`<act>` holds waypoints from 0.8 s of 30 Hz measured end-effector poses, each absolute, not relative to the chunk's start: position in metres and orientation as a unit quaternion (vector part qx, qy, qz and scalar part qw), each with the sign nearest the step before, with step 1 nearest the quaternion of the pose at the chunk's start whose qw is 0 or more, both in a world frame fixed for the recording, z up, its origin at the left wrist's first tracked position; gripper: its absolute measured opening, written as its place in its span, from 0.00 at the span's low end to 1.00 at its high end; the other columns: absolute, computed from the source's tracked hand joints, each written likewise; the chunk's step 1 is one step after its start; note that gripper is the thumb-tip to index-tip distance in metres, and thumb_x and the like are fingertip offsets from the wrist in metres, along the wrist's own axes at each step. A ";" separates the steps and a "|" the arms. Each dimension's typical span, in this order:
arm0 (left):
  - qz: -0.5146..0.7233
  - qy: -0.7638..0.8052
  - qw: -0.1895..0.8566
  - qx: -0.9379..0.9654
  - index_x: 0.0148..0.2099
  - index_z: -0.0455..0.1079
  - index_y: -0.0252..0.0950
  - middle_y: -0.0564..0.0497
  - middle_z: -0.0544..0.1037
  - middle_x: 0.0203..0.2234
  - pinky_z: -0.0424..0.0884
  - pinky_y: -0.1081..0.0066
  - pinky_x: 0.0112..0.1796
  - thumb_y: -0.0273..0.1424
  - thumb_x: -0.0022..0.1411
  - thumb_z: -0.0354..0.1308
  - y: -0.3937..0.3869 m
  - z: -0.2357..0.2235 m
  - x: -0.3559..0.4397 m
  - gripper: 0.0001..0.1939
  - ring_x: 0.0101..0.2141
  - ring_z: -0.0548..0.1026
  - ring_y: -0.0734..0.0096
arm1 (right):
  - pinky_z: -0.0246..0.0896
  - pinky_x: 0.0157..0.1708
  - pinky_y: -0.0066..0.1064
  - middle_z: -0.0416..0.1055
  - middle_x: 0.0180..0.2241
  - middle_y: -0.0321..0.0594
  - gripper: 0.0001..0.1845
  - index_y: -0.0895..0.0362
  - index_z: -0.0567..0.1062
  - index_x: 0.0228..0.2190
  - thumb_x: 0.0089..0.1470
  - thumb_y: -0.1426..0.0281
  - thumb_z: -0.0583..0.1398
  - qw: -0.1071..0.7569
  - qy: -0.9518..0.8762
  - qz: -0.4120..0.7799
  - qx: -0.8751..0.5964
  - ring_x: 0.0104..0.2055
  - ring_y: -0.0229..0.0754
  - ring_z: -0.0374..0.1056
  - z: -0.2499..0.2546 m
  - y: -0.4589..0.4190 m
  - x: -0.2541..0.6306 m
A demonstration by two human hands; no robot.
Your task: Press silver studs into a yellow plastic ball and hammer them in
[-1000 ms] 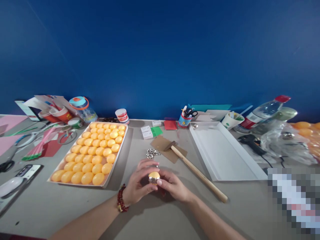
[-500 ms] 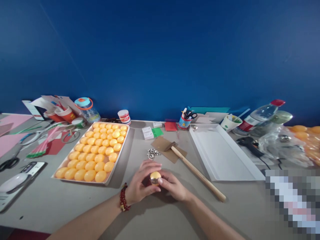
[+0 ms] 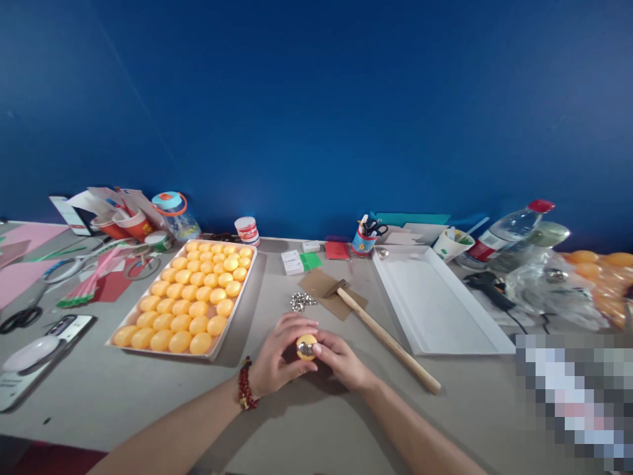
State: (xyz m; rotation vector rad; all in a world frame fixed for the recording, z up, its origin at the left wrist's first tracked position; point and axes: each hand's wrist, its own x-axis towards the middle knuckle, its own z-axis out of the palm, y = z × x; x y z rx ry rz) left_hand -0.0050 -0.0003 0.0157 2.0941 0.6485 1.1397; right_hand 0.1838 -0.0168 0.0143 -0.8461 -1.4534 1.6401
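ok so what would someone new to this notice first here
Probably the tray of orange balls, glowing in rows on the left of the table. Then the two hands, left and right, meeting at front center around one orange ball with a shiny silver patch. The hammer stands out too, lying slantwise between them and the white tray on the right.

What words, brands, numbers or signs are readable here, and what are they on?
No text reads clearly enough to quote.
White tub with red bands: print too small.
Small white boxes: faint dark print, too small.
Clear plastic bottle with red cap: label print blurred.
Red paper cups: yellowish marking, unreadable.
Blue-and-red pen cup: yellow mark, too blurred to tell.
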 end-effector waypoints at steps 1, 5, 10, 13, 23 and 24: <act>0.436 0.251 0.325 0.801 0.56 0.69 0.40 0.40 0.76 0.51 0.61 0.48 0.58 0.37 0.61 0.65 0.000 0.016 -0.005 0.22 0.54 0.70 0.52 | 0.62 0.43 0.34 0.71 0.36 0.40 0.27 0.60 0.75 0.39 0.58 0.47 0.58 0.382 -0.576 0.642 -0.332 0.39 0.43 0.66 0.017 -0.017 0.184; 0.441 0.284 0.290 0.800 0.52 0.69 0.39 0.41 0.75 0.50 0.64 0.51 0.57 0.30 0.60 0.63 -0.002 0.016 -0.003 0.17 0.52 0.71 0.54 | 0.66 0.37 0.31 0.70 0.35 0.39 0.27 0.59 0.73 0.41 0.55 0.47 0.62 0.403 -0.544 0.653 -0.340 0.37 0.42 0.67 0.021 -0.015 0.179; 0.426 0.310 0.294 0.797 0.54 0.68 0.38 0.40 0.72 0.52 0.68 0.54 0.55 0.30 0.61 0.62 -0.002 0.016 -0.005 0.18 0.53 0.70 0.55 | 0.65 0.31 0.28 0.69 0.33 0.37 0.24 0.59 0.73 0.40 0.53 0.51 0.65 0.409 -0.471 0.701 -0.345 0.31 0.37 0.66 0.008 -0.013 0.176; 0.432 0.305 0.304 0.793 0.54 0.68 0.38 0.40 0.72 0.52 0.68 0.55 0.55 0.33 0.61 0.64 -0.001 0.015 -0.005 0.20 0.53 0.71 0.55 | 0.63 0.37 0.30 0.71 0.34 0.39 0.24 0.60 0.75 0.40 0.56 0.51 0.63 0.411 -0.474 0.705 -0.329 0.34 0.39 0.66 0.004 -0.013 0.179; 0.417 0.293 0.330 0.795 0.57 0.68 0.38 0.41 0.73 0.52 0.69 0.56 0.55 0.33 0.61 0.64 0.001 0.013 -0.005 0.22 0.54 0.71 0.55 | 0.54 0.22 0.23 0.66 0.28 0.34 0.24 0.59 0.75 0.41 0.55 0.51 0.64 0.388 -0.466 0.722 -0.333 0.25 0.32 0.58 0.005 -0.010 0.182; 0.413 0.291 0.342 0.792 0.58 0.67 0.38 0.41 0.73 0.52 0.69 0.56 0.55 0.33 0.61 0.64 0.001 0.013 -0.006 0.23 0.54 0.71 0.55 | 0.53 0.21 0.23 0.65 0.27 0.34 0.25 0.59 0.76 0.42 0.56 0.50 0.64 0.379 -0.462 0.730 -0.332 0.23 0.32 0.56 0.003 -0.010 0.183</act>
